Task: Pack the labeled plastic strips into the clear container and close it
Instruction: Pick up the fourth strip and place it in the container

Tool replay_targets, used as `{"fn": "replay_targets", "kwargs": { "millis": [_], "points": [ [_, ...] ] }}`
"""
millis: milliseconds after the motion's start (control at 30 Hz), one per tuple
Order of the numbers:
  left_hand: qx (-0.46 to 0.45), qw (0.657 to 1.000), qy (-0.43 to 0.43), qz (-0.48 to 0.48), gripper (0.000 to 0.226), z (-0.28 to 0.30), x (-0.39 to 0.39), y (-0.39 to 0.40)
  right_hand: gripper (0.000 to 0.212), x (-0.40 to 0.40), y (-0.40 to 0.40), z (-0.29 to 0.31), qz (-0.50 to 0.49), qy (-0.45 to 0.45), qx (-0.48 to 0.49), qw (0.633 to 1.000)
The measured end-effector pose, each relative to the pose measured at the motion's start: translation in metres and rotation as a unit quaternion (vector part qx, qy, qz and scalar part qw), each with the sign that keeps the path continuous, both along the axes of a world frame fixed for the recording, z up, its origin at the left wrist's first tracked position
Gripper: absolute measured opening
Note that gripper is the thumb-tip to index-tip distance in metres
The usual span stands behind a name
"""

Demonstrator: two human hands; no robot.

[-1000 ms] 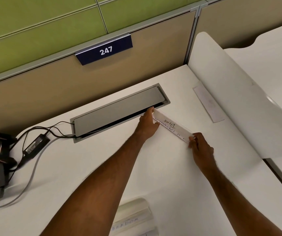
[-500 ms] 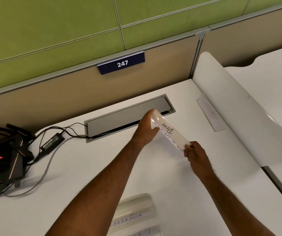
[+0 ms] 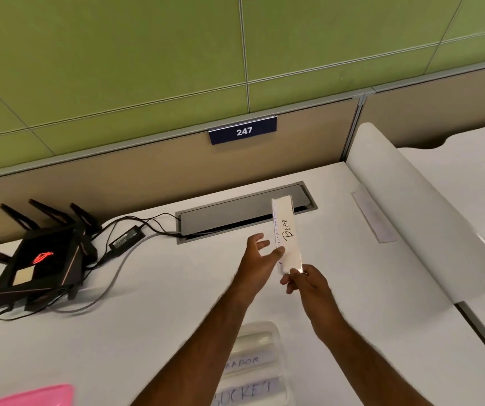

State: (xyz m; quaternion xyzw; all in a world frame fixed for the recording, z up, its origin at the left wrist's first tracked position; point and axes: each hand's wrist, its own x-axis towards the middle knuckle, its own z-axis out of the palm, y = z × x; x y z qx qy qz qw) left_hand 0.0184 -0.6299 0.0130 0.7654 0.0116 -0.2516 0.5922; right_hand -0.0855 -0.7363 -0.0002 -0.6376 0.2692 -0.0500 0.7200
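A clear plastic strip [image 3: 287, 238] labelled "BEAR" is held upright above the white desk [image 3: 147, 288]. My right hand [image 3: 305, 281] pinches its lower end. My left hand [image 3: 260, 254] is beside it with fingers spread, and only the thumb tip touches the strip's left edge. The clear container [image 3: 276, 332] sits at the near edge between my forearms. Inside it lie strips reading "…RADOR" [image 3: 245, 361] and "BUCKET" [image 3: 244, 391]. Another strip [image 3: 374, 216] lies flat on the desk at the right.
A black router [image 3: 39, 259] with antennas, a power adapter [image 3: 127, 237] and cables occupy the left. A grey cable hatch [image 3: 244, 213] sits behind the hands. A white curved divider [image 3: 426, 215] bounds the right. A pink plastic piece [image 3: 30, 395] shows at the bottom left.
The BEAR strip rose off the desk and swung from slanted to nearly upright. My left hand let go of its far end and opened; my right hand kept its end.
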Motion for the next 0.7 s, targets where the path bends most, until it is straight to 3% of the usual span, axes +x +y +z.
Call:
{"fn": "replay_targets", "kwargs": {
  "millis": [267,400,700],
  "points": [
    [-0.049,0.999,0.012,0.001,0.062,0.019,-0.042,0.048,0.021,-0.014,0.049,0.024,0.052,0.004,0.007,0.999],
    [-0.029,1.000,-0.008,0.009,0.069,0.027,-0.055,0.064,0.015,-0.022,0.073,0.023,0.070,-0.003,0.000,0.998],
    [0.056,0.993,-0.102,0.027,0.067,0.023,-0.071,0.107,0.024,-0.040,0.112,0.020,0.119,-0.025,0.007,0.993]
  ]
}}
